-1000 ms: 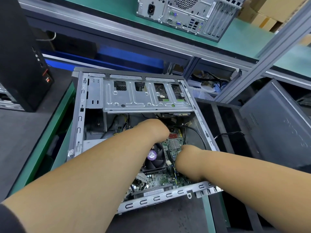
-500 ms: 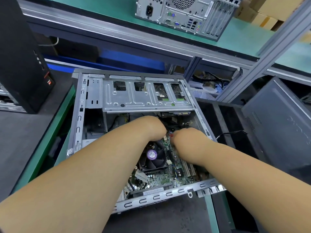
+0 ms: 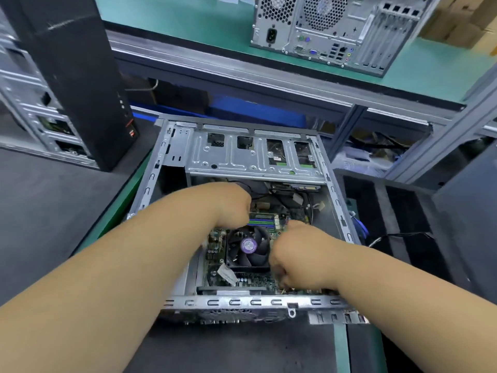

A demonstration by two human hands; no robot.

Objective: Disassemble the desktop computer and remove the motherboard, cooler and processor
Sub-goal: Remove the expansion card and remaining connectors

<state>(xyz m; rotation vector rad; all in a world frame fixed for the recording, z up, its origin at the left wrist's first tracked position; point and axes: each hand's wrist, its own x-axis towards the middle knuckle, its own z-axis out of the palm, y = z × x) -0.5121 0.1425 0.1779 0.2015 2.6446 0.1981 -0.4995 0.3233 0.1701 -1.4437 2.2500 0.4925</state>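
Note:
The open desktop case [image 3: 242,302] lies on its side on the dark bench. Inside it sits the green motherboard [image 3: 247,281], with the black cooler fan [image 3: 248,246] and its purple sticker in the middle. The processor is hidden under the cooler. My left hand [image 3: 234,205] reaches down at the board's far edge beside the memory sticks [image 3: 261,219], and its fingers are hidden behind the back of the hand. My right hand [image 3: 293,259] is curled at the board's right edge next to the cooler and grips it there. The view is blurred.
The metal drive cage [image 3: 242,160] spans the far end of the case. A black tower [image 3: 75,76] stands at the left. A grey tower [image 3: 336,30] sits on the green shelf behind. A dark side panel [image 3: 470,211] and a black cable [image 3: 398,235] lie to the right.
My right hand has moved back from the far end of the board to its right edge near the cooler. My left hand stays at the far edge. The view has tilted upward.

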